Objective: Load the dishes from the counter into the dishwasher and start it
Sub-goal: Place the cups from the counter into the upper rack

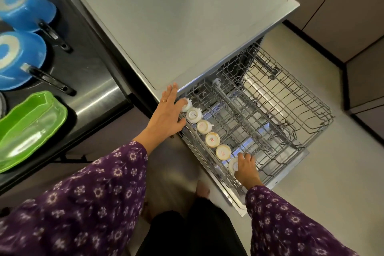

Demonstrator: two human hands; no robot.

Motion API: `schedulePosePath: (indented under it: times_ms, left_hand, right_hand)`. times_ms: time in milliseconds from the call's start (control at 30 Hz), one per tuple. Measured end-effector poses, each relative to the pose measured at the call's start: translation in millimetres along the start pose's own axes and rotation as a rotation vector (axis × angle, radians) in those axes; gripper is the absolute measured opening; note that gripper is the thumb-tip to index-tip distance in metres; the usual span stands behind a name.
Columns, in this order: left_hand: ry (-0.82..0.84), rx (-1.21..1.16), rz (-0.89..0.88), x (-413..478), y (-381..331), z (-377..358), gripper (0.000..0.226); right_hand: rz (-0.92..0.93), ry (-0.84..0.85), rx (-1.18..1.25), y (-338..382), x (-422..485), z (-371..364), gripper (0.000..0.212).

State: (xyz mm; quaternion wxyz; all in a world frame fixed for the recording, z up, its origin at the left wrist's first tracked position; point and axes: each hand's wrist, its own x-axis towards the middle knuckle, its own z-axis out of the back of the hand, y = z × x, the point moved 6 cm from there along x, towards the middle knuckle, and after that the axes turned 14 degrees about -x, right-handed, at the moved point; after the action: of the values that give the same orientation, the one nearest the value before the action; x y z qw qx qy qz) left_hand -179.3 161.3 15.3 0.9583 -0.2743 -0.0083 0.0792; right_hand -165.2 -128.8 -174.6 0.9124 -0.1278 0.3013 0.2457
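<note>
The dishwasher [176,27] stands open in the middle of the view, and its upper rack [259,110] is pulled out toward 4 o'clock. Six white cups [212,139] stand upside down in one row along the left edge of the rack; the row runs from 11 o'clock to 5 o'clock. The left hand [169,114] is at the far end of the row. Its fingers are straight and a little apart, and it touches the far cup [187,105]. The right hand [247,169] is at the near end, and its fingers are curled over the near cup [232,166] and grip it. On the steel counter [93,81], at 9 o'clock of the view, lie two blue pans [22,12] upside down. A green dish [31,127] lies at 8 o'clock.
</note>
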Motion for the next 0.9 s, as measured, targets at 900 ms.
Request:
schedulePosePath:
  times_ms: [900]
  left_hand:
    - [-0.771, -0.030, 0.516, -392.5, 278.1, 342.9, 0.038]
  right_hand:
    - [1.357, -0.507, 0.028, 641.0, -219.0, 270.6, 0.011]
